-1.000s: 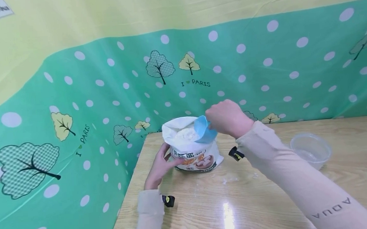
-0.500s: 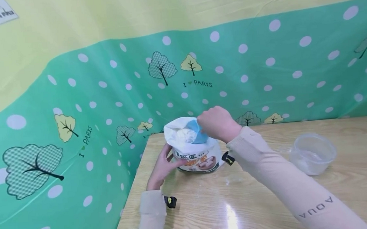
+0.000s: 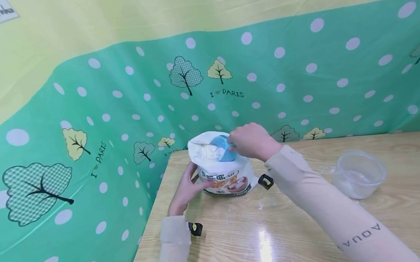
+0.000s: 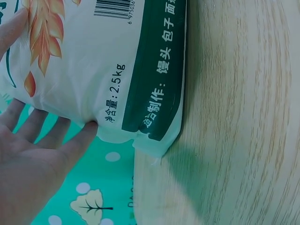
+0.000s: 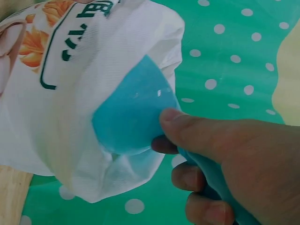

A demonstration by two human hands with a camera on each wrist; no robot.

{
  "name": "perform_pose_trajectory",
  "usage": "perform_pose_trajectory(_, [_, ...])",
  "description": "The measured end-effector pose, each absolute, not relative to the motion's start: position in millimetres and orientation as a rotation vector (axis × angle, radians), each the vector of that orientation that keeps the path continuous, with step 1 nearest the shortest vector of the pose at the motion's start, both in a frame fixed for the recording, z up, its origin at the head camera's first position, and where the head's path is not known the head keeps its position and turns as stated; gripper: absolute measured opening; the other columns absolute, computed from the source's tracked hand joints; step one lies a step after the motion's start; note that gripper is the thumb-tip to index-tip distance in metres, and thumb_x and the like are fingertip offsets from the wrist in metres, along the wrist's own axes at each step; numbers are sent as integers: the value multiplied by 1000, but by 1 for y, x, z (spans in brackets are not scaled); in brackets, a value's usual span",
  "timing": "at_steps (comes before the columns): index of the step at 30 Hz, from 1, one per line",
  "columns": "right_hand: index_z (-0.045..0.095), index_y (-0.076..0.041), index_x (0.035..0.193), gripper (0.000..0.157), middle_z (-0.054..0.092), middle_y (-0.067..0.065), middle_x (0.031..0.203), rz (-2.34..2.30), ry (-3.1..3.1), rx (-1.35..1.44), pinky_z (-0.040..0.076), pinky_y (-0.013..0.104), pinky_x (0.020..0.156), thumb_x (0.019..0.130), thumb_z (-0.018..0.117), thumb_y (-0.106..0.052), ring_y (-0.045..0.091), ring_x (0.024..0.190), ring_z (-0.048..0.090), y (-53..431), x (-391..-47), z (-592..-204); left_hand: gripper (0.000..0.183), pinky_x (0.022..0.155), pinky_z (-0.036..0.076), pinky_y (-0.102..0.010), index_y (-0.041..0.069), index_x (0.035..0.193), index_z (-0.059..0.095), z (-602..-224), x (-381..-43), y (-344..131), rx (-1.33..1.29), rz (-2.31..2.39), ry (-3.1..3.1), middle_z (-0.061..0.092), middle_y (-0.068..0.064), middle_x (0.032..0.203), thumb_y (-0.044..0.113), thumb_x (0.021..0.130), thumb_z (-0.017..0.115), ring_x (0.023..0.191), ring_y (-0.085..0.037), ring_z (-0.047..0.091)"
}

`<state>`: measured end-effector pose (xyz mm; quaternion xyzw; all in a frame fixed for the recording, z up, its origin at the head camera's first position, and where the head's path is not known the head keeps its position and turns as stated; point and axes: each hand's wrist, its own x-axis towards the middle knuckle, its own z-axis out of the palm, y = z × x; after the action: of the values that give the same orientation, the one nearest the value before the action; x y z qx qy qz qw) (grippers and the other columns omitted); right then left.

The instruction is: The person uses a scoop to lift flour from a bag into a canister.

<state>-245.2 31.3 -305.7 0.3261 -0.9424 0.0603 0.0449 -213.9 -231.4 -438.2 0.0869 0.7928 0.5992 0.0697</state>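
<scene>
A white flour bag [image 3: 221,168] stands on the table with its top folded open and white flour [image 3: 208,152] showing inside. At its left side my left hand [image 3: 186,188] grips it, thumb across the printed front. In the left wrist view, the fingers [image 4: 77,143] of that hand curl against the bag's edge, beside the 2.5kg print. My right hand [image 3: 252,140] holds a blue scoop [image 3: 227,154] by its handle. The scoop's bowl [image 5: 136,112] is in the bag's mouth, against the flour and near the right rim; its handle is mostly covered by my fingers.
To the right, a clear round plastic tub [image 3: 358,176] stands on the wooden table [image 3: 292,238]. White specks lie on the wood in front of the bag. A green dotted curtain [image 3: 266,103] hangs close behind the bag and along the table's left side.
The scoop has moved leftward from the bag's right rim, deeper into its mouth, and its tilt has changed. My right arm has shifted left with it. The left hand keeps its grip.
</scene>
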Motion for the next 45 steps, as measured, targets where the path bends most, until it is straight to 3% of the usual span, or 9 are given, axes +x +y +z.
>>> perform_pose_trajectory(7, [75, -19, 93, 21, 67, -6, 74, 199, -2841, 988, 51, 31, 56, 93, 68, -39, 12, 61, 57, 34, -248, -317, 86, 122, 26, -50, 38, 149, 36, -449, -219, -233, 286, 1814, 2419, 36, 13, 155, 20, 80, 85, 148, -18, 24])
perform_pose_trajectory(15, [73, -17, 92, 23, 60, -3, 69, 309, -2891, 909, 38, 25, 48, 96, 65, -38, 14, 57, 49, 37, -242, -324, 89, 121, 27, -51, 32, 149, 35, -450, -219, -232, 277, 1859, 2421, 36, 6, 155, 19, 78, 87, 148, -21, 25])
perform_pose_trajectory(23, [67, -17, 78, 26, 56, -2, 65, 389, -2856, 914, 35, 25, 46, 96, 66, -36, 14, 55, 48, 40, -244, -326, 93, 122, 27, -50, 30, 151, 30, -447, -218, -233, 271, 1874, 2412, 32, 3, 158, 17, 78, 86, 150, -23, 22])
perform_pose_trajectory(26, [74, -16, 91, 23, 65, 0, 75, 398, -2851, 899, 41, 26, 48, 96, 66, -36, 14, 58, 52, 42, -244, -329, 93, 121, 28, -50, 31, 150, 31, -448, -219, -234, 262, 1869, 2417, 33, 4, 157, 18, 77, 87, 149, -22, 23])
perform_pose_trajectory(30, [73, -15, 118, 33, 72, 5, 100, 416, -2857, 875, 51, 28, 56, 96, 66, -38, 15, 69, 60, 45, -243, -332, 93, 121, 28, -51, 29, 151, 30, -450, -219, -236, 270, 1871, 2415, 34, 4, 156, 16, 78, 86, 149, -23, 24])
perform_pose_trajectory(33, [72, -15, 121, 35, 72, 6, 109, 453, -2853, 858, 52, 28, 57, 95, 66, -39, 16, 73, 62, 49, -241, -334, 93, 121, 28, -51, 28, 151, 30, -450, -219, -235, 278, 1863, 2416, 34, 3, 156, 16, 78, 86, 149, -23, 24])
perform_pose_trajectory(39, [73, -16, 118, 32, 74, 5, 111, 560, -2815, 845, 52, 29, 56, 96, 65, -37, 15, 72, 64, 57, -241, -341, 95, 121, 29, -49, 28, 152, 29, -448, -219, -234, 263, 1836, 2430, 32, 4, 158, 17, 77, 87, 150, -23, 23])
perform_pose_trajectory(45, [72, -13, 121, 36, 73, 7, 116, 665, -2816, 807, 60, 44, 79, 97, 63, -39, 27, 100, 70, 65, -240, -345, 95, 121, 29, -48, 27, 152, 30, -449, -220, -234, 267, 1830, 2437, 31, 4, 158, 19, 77, 87, 149, -23, 23])
